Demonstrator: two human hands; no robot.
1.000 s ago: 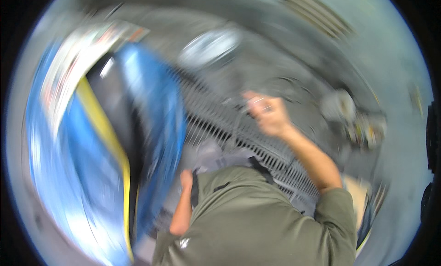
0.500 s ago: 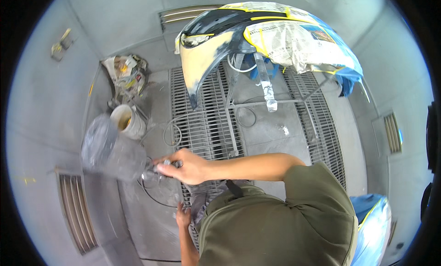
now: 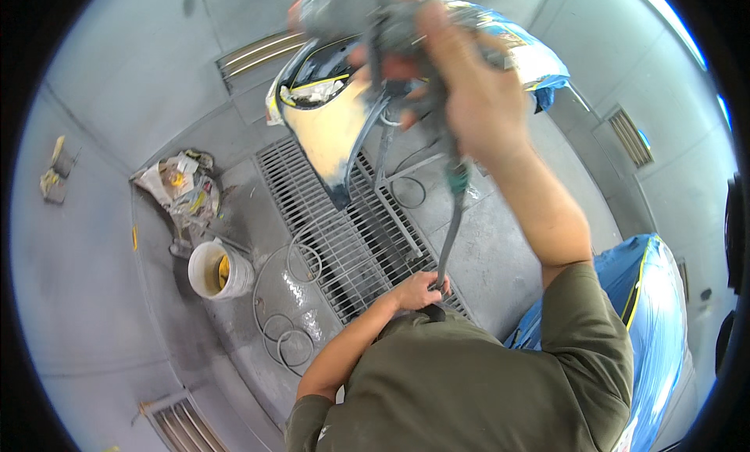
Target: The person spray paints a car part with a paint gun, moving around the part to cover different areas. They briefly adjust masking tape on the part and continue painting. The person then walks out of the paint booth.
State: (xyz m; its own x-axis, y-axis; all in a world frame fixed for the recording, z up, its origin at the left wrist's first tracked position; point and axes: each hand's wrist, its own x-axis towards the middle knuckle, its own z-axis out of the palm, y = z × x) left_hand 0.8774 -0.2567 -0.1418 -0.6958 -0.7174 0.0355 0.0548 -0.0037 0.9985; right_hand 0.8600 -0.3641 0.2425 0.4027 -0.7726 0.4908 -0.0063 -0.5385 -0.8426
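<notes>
High in front of me, my right hand (image 3: 484, 108) is wrapped round the grip of a grey spray gun (image 3: 391, 30), smeared by motion. A dark air hose (image 3: 448, 245) with a green coupling (image 3: 457, 177) hangs from the gun's handle. Lower down, near my waist, my left hand (image 3: 418, 291) is closed on that hose. Past the gun stands a car bumper (image 3: 328, 128) with a cream patch, grey blended edges and black areas. Newspaper, blue film and yellow tape mask parts of it; the gun and my right hand hide its middle.
A white bucket (image 3: 211, 276) with something yellow inside stands at left, beside a heap of crumpled paper (image 3: 183, 186). Looped hose (image 3: 285, 335) lies on the floor by the metal grating (image 3: 312, 233). At right is a blue film-wrapped piece (image 3: 656, 335).
The spray gun in my right hand has swung from low on the left up to the front. My left hand has risen and now grips the hose. The view has turned.
</notes>
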